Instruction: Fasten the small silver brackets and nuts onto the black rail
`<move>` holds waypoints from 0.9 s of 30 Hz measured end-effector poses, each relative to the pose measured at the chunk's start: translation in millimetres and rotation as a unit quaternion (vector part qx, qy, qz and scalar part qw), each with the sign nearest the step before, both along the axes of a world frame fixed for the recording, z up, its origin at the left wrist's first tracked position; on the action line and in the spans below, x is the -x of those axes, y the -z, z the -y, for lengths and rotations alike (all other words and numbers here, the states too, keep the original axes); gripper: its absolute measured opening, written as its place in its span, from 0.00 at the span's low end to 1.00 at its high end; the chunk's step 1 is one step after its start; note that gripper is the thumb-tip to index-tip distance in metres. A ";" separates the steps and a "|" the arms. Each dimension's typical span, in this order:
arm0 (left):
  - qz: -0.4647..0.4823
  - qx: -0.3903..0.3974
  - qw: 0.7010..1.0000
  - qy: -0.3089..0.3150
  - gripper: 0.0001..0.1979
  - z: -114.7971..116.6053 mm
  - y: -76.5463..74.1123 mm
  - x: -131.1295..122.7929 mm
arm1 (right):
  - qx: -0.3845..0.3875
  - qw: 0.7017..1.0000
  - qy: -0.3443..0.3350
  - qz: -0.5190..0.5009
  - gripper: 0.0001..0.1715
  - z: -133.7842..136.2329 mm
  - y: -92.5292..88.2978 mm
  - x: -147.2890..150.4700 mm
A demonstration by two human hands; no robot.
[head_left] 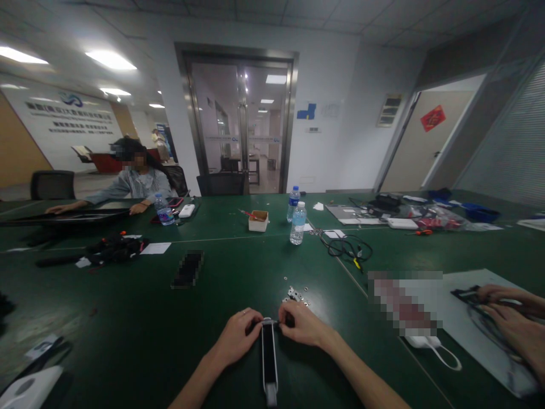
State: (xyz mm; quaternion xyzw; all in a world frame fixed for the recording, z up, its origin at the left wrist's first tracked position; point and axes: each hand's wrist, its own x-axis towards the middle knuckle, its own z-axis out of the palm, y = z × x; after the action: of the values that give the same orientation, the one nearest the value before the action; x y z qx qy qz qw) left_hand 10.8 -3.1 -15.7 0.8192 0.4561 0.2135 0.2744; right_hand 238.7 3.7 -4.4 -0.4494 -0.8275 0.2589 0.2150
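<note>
A long, narrow object with a black face and white edges [269, 355] lies on the green table, pointing away from me; its exact kind is unclear. My left hand [242, 335] pinches at the left side of its far end, thumb and index finger pressed together. At the right side of that end, my right hand [303, 325] is closed in a similar pinch. A small grey piece shows between the fingertips, too small to name. Just beyond my right hand lies a loose pile of small metal parts [293, 294]. The near end of the narrow object has a grey tip.
Two water bottles [297, 226] and a small box [258, 222] stand farther off on the table [230, 272]. A black phone [188, 269] lies left. Cables [349, 247] coil right. Another person's hands [511, 312] work over a white board; a person [140, 179] sits far left.
</note>
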 end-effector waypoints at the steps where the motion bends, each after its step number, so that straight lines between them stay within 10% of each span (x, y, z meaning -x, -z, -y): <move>1: -0.001 0.000 1.000 0.000 0.11 0.1 -0.6 -0.3 | 0.001 1.000 0.001 -0.001 0.04 -0.2 0.6 -0.2; 27: -0.010 0.002 1.000 -0.002 0.10 -0.2 -2.6 -0.8 | -0.038 0.999 -0.017 -0.028 0.08 -4.6 7.4 -4.9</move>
State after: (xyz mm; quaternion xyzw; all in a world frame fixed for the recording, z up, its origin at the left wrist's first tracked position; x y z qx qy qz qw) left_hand 11.7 -2.8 -13.0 0.8200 0.4606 0.2046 0.2714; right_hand 243.6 8.3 -11.9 -0.4192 -0.8379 0.2437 0.2507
